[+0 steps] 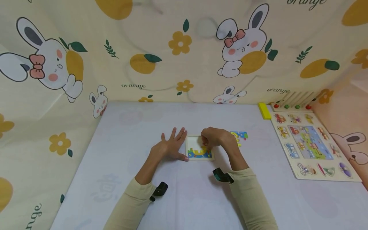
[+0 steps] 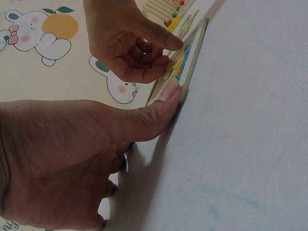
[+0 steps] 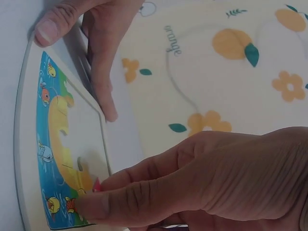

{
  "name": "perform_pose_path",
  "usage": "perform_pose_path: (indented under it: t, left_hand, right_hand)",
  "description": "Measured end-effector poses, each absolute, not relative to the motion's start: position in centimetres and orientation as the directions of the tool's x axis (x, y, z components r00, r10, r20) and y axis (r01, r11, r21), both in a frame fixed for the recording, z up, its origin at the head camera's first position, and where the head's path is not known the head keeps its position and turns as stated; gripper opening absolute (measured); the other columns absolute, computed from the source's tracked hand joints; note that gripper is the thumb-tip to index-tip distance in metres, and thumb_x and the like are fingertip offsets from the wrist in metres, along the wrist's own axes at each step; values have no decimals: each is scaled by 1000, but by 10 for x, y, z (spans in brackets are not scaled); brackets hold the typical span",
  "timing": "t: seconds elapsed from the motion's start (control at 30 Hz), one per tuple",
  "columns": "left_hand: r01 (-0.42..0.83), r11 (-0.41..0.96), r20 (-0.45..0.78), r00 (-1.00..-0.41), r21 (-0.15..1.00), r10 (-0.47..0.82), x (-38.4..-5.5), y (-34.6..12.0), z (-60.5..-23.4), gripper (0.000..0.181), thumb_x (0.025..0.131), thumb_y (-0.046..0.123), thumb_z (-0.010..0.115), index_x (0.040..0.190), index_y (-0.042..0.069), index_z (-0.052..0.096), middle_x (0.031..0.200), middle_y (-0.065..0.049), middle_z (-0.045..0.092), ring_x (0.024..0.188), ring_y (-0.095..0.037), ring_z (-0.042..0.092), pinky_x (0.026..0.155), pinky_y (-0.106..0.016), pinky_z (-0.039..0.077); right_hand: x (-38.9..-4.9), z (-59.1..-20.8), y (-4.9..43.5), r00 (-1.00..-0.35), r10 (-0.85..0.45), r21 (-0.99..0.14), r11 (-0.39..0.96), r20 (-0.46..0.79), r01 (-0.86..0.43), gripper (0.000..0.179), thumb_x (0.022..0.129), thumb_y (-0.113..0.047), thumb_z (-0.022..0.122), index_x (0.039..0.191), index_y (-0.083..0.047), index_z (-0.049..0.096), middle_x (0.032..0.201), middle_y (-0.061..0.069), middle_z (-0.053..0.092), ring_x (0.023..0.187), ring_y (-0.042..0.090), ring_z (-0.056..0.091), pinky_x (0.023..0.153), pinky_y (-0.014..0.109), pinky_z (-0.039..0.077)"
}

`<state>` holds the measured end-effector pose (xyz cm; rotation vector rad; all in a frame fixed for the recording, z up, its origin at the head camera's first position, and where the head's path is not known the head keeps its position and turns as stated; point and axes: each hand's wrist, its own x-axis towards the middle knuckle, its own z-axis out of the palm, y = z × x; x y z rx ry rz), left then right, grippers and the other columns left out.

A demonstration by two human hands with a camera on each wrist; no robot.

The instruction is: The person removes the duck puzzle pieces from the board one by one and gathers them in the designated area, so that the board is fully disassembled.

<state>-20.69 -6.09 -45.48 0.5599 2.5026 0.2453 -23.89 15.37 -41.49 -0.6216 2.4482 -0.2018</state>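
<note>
Thumb [image 3: 47,32] of my L hand [image 1: 171,149] rests on the puzzle tray [image 3: 24,159], fingers spread; R hand [image 1: 214,136] pinches a pc [image 3: 97,186] (mostly hidden) at tray's right side. Loose pcs [image 1: 243,134] lie farther right on bench [image 1: 129,127]. If L thumb slips, tray could skid, prob. unseating fitted pcs [image 1: 198,154].

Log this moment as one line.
left hand: spread, thumb on tray corner | right hand: apparently pinching puzzle piece over tray | tray: partly filled, far part bare | loose pieces: right of tray
</note>
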Motion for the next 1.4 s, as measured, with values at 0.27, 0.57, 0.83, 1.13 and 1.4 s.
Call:
perform_pose_path:
  t: [0.27, 0.57, 0.83, 1.13, 1.4]
  left_hand:
    - [345, 895, -475, -760, 283, 444, -207, -61, -456, 116, 91, 61, 72, 170, 15, 0, 179, -3, -12, 166, -35, -12, 126, -76, 6]
    - [338, 896, -482, -757, 289, 441, -208, -60, -459, 116, 92, 60, 72, 170, 15, 0, 178, -3, -12, 166, -35, -12, 126, -76, 6]
    - [345, 897, -473, -763, 277, 440, -206, -59, -454, 115, 92, 60, 72, 170, 15, 1, 179, -4, -10, 166, -36, -11, 125, -77, 8]
    - [331, 895, -476, -761, 298, 441, -207, -60, -460, 116, 91, 60, 72, 170, 15, 0, 179, -4, -12, 165, -36, -13, 126, -75, 4]
    - [323, 900, -485, -761, 292, 431, -206, -59, -456, 114, 92, 58, 73, 170, 17, 0, 178, -2, -13, 165, -34, -14, 127, -75, 4]
  right_hand:
    - [-240, -417, 154, -698, -503, -288, 865, -510, -412, 34, 80, -6, 90, 92, -9, 59, 80, -1, 55, 78, 13, 51, 72, 26, 40]
    - [-241, -416, 156, -668, -540, -296, 841, -512, -453, 22, 87, -6, 84, 94, -9, 63, 85, 1, 61, 80, 13, 53, 73, 25, 44]
    - [-243, -408, 169, -638, -628, -388, 778, -446, -495, 7, 93, -2, 73, 95, -6, 68, 88, 3, 65, 80, 13, 54, 75, 26, 46]
    - [-240, -389, 202, -659, -648, -500, 745, -382, -442, 10, 99, 0, 65, 98, -7, 72, 89, 7, 67, 80, 17, 58, 74, 29, 49]
    - [-235, -376, 256, -761, -529, -516, 802, -376, -302, 4, 98, -8, 71, 101, -9, 72, 90, 8, 72, 82, 23, 62, 75, 31, 50]
